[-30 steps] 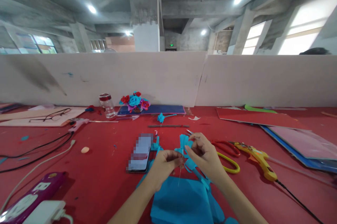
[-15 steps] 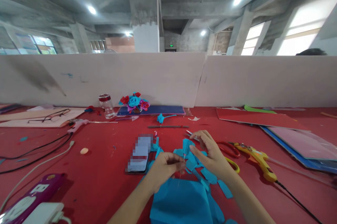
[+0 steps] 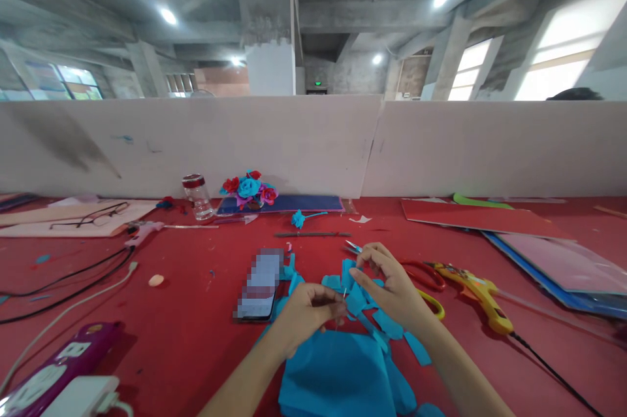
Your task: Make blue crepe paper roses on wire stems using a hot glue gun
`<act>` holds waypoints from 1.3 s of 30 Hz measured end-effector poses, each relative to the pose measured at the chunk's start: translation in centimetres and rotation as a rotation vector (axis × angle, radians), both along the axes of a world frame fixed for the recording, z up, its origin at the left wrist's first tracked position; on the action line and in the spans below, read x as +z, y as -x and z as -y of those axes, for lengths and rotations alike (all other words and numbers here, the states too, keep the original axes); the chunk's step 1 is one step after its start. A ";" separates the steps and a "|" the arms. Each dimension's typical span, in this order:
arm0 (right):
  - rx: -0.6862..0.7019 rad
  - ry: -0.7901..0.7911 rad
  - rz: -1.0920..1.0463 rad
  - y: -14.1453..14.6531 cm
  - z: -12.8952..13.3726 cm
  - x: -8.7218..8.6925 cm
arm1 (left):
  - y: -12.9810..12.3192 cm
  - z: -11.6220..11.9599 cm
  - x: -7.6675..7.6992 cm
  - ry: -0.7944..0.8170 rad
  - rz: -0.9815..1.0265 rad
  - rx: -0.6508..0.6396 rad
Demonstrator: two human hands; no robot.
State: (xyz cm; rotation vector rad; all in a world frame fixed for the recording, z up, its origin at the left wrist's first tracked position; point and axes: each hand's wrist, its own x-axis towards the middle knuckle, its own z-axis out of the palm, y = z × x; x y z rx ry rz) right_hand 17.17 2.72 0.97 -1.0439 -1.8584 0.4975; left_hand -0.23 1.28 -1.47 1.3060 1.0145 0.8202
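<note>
In the middle of the head view, my left hand (image 3: 313,309) is closed, thumb and fingers pinched around a thin pale stick (image 3: 345,294) whose tip points upward. My right hand (image 3: 386,280) is curled just to the right, fingertips closed at the edge of a piece of blue crepe paper (image 3: 347,270). Loose blue paper petals (image 3: 388,325) lie beneath and around both hands. Nearer to me sits a larger folded block of blue crepe paper (image 3: 337,374). Red-and-yellow-handled scissors (image 3: 426,276) lie partly hidden behind my right hand.
A phone (image 3: 259,286) lies left of my hands, a yellow glue gun (image 3: 473,293) to the right. Further back are a stick (image 3: 313,234), a small blue paper flower (image 3: 298,219), a paper bouquet (image 3: 249,189) and a glass jar (image 3: 197,198). A purple power strip (image 3: 73,365) is front left.
The blue paper that stood at the stick's top now sits higher by my right fingertips, and the stick's tip shows bare. Both hands have otherwise barely moved.
</note>
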 end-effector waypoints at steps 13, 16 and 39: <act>-0.006 0.033 -0.003 -0.4 -0.1 0.2 | 0.2 0.1 0.0 -0.008 -0.006 -0.029; -0.025 0.029 -0.001 -0.3 0.0 0.2 | 0.2 0.0 0.0 -0.003 -0.003 -0.023; -0.119 -0.012 0.012 0.5 0.1 -0.3 | 0.1 0.1 -0.1 0.021 -0.004 -0.042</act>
